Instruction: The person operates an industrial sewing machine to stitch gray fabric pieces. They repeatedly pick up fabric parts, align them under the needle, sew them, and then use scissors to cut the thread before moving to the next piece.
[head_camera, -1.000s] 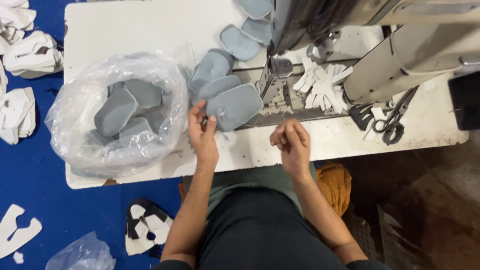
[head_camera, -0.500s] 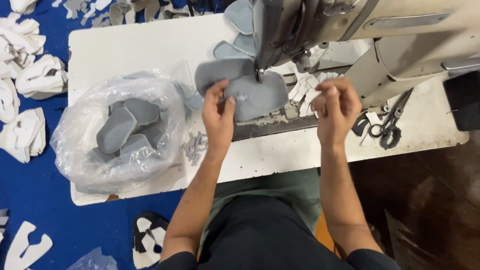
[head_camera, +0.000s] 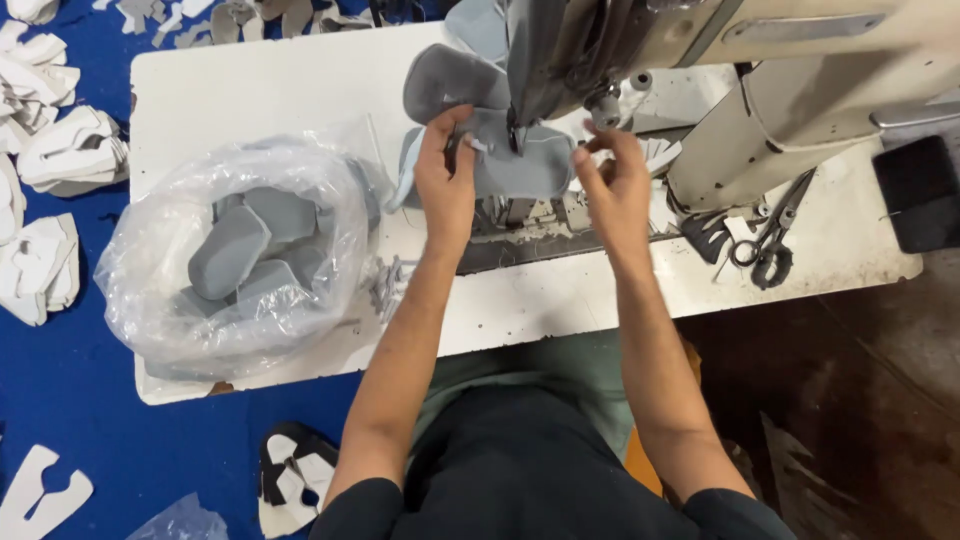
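Note:
A grey padded piece (head_camera: 525, 165) lies under the needle of a sewing machine (head_camera: 640, 40) on a white table (head_camera: 260, 90). My left hand (head_camera: 447, 180) pinches the piece's left edge with thumb and fingers. My right hand (head_camera: 615, 185) hovers at the piece's right end below the machine head, fingers bent, and what it touches is hidden. More grey pieces (head_camera: 445, 80) trail behind the needle toward the far side.
A clear plastic bag (head_camera: 235, 250) of grey pieces sits at the table's left. Black scissors (head_camera: 765, 245) lie on the right beside the machine's body. White cut pieces (head_camera: 60, 150) litter the blue floor at left. A black-and-white sandal (head_camera: 290, 475) lies below the table.
Both hands moved up toward the needle. The grey piece was carried from the table front to under the machine head, and my right hand came in close beside it.

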